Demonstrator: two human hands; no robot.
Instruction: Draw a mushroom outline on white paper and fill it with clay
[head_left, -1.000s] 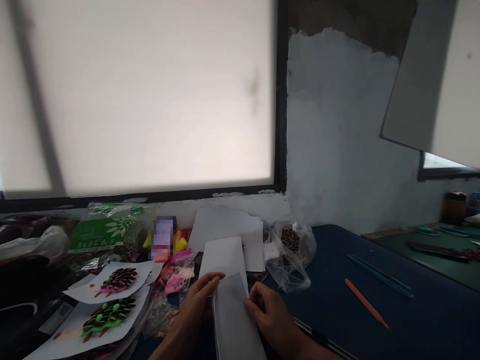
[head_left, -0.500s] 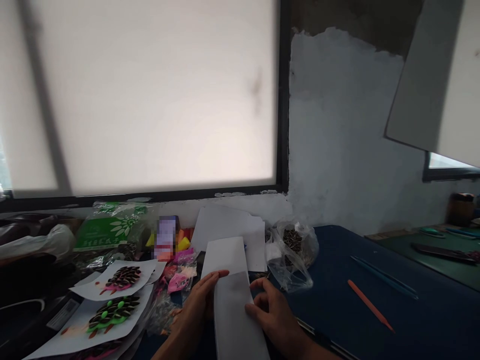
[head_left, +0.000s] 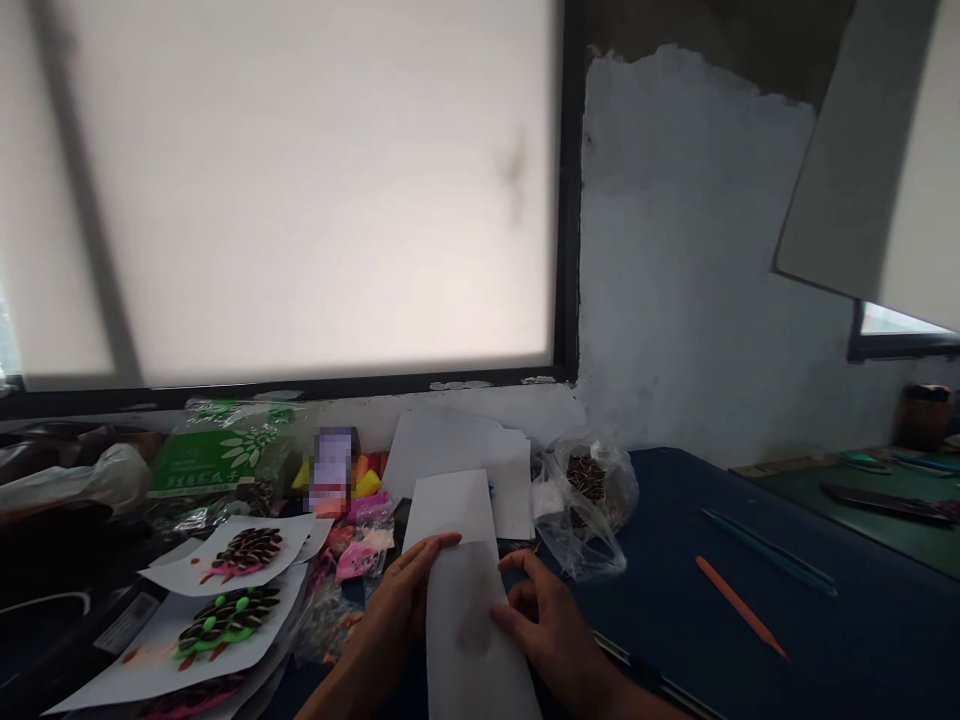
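A folded sheet of white paper stands lengthwise in front of me between my hands, with another white panel showing above its upper edge. My left hand grips the paper's left edge, fingers reaching over its top corner. On the right edge, my right hand pinches the paper with thumb and curled index finger. A grey shadow falls on the sheet near the right thumb. The paper's lower end runs out of view.
At left lie sheets with seed-covered clay figures. Behind are a green seed packet, loose white sheets and a clear bag of seeds. An orange tool and a blue pen-like stick lie at right.
The shadow near the right thumb on the paper has darkened. Both hands keep nearly the same hold, and the paper has shifted only slightly.
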